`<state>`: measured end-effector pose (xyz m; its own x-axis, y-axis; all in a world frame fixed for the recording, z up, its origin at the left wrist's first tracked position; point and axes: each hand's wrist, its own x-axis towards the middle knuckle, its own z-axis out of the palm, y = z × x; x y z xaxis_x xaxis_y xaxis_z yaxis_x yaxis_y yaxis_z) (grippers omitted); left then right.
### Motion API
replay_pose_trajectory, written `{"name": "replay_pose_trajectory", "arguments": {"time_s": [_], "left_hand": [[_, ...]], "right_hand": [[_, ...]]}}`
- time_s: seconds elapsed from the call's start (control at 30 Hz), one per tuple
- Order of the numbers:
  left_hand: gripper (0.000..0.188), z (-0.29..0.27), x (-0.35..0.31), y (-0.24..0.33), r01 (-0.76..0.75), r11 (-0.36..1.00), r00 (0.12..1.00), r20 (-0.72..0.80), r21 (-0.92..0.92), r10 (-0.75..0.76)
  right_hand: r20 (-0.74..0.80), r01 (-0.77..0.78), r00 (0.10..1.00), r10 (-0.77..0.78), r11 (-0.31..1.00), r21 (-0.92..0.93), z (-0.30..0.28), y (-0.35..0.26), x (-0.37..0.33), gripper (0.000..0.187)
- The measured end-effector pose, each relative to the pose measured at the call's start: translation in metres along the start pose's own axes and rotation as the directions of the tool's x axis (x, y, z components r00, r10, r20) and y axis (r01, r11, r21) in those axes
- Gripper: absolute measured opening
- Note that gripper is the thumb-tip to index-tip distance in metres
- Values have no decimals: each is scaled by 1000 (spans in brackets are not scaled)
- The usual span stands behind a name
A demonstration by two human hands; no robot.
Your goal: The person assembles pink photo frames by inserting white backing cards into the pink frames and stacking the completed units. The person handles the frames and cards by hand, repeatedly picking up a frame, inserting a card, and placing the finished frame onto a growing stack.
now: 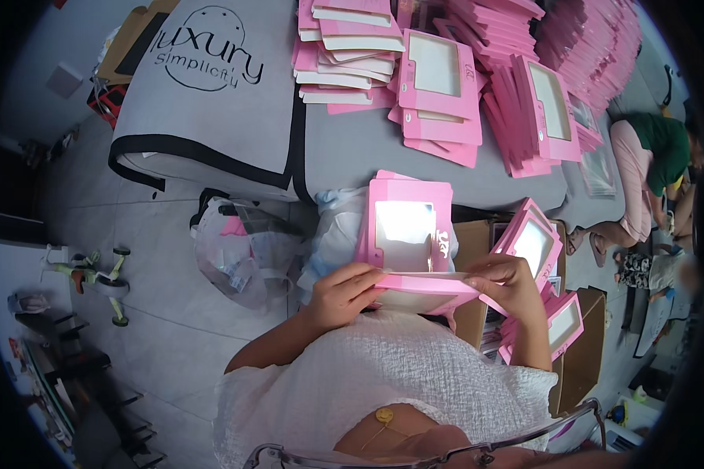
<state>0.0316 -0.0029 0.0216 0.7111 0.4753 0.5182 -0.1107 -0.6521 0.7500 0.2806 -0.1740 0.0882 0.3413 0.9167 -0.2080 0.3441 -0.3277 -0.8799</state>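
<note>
Close to my body I hold a pink box point(426, 294) with a clear window, tilted so that one edge faces up. My left hand point(344, 293) is closed on its left end, fingers bent over the upper edge. At the right end my right hand point(511, 285) pinches the same edge between thumb and fingers. Just beyond it lies a small stack of flat pink windowed boxes point(408, 195), the top window shining with glare. Beside my right forearm, more pink boxes point(563, 328) stand in an open cardboard carton point(587, 367).
A grey-covered surface point(344, 148) ahead carries several piles of pink boxes point(438, 94). A clear plastic bag point(242, 258) sits on the floor to the left, and a child's tricycle point(94, 281) stands farther left. A person in green point(657, 156) bends over at the far right.
</note>
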Motion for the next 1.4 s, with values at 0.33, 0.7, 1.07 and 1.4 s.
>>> {"name": "replay_pose_trajectory", "arguments": {"time_s": [0.33,0.7,1.07,1.4], "left_hand": [[31,-1,6,0,90,994,996,27,-55,-88],[31,-4,-2,-1,55,998,998,-29,11,-55],[30,-6,3,-20,277,959,949,-139,-65,-283],[44,27,41,-88,359,719,816,-174,-595,-551]], "right_hand": [[-145,-64,968,203,764,642,51,31,11,38],[-389,195,900,198,616,763,80,58,9,10],[-205,181,978,-49,693,698,66,61,18,56],[-495,184,869,-1,929,322,-3,33,138,51]]}}
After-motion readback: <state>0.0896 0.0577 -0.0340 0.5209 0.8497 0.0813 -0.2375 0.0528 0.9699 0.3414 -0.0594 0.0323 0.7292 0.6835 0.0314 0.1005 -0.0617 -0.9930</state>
